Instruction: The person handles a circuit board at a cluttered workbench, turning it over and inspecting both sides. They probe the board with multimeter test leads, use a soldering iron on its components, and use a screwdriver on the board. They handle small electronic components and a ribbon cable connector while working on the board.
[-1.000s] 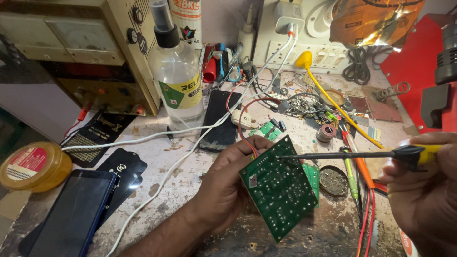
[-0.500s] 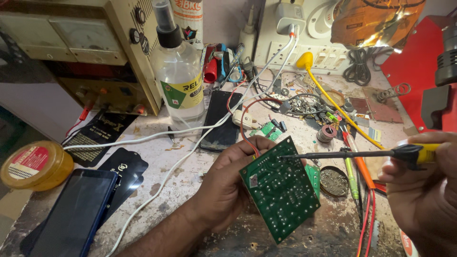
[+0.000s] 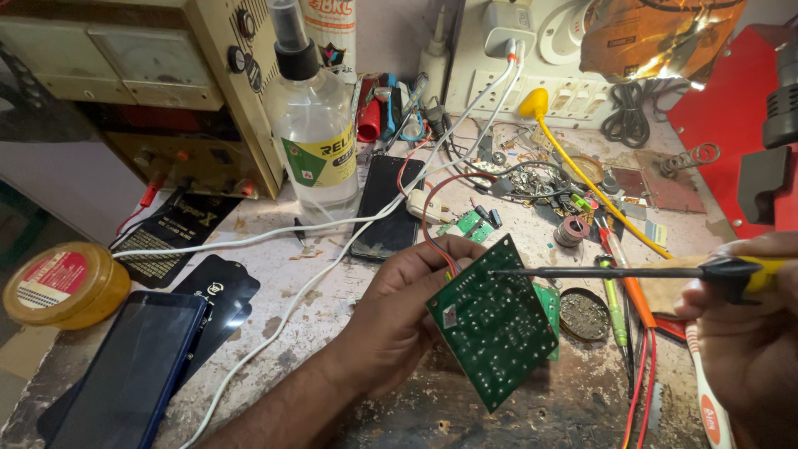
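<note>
My left hand (image 3: 391, 320) grips a green circuit board (image 3: 495, 324) by its left edge, solder side facing me, tilted above the bench. Red wires (image 3: 432, 224) run from the board's top edge. My right hand (image 3: 752, 333) holds a soldering iron (image 3: 632, 271) with a yellow and black handle. Its thin tip reaches left and rests near the board's upper edge.
A clear spray bottle (image 3: 314, 125) and a beige power supply (image 3: 158, 83) stand at the back. Two phones (image 3: 137, 374) (image 3: 386, 204) lie on the bench, with a yellow round tin (image 3: 62, 283), white cables (image 3: 332, 233), a round solder-residue tin (image 3: 584, 314), screwdrivers (image 3: 615, 308) and a red stand (image 3: 740, 125).
</note>
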`<move>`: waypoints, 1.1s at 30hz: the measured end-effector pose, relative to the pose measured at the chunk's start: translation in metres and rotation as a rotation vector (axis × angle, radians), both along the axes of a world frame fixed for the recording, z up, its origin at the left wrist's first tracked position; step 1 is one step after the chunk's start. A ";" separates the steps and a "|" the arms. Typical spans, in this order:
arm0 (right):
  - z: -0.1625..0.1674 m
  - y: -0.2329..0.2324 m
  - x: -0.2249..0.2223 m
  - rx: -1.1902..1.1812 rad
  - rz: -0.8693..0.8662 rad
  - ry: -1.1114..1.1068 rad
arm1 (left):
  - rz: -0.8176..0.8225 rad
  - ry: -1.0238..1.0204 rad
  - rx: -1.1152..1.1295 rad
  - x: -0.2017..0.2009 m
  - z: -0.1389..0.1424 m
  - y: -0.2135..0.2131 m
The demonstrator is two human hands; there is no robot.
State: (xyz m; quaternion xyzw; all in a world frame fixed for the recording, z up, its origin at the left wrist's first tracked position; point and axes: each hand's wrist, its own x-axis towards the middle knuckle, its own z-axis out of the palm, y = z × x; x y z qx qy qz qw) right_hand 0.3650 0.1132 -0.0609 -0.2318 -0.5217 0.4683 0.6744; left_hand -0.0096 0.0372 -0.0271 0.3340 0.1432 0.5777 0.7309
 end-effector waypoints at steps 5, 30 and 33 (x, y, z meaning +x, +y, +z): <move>-0.002 0.002 0.004 -0.006 0.014 0.023 | 0.012 0.046 0.041 -0.001 0.001 -0.003; -0.018 0.011 0.019 -0.018 0.183 0.120 | -0.133 -0.058 0.040 0.005 0.006 -0.002; -0.020 0.012 0.019 -0.051 0.159 0.145 | -0.124 -0.048 0.046 0.005 0.007 -0.002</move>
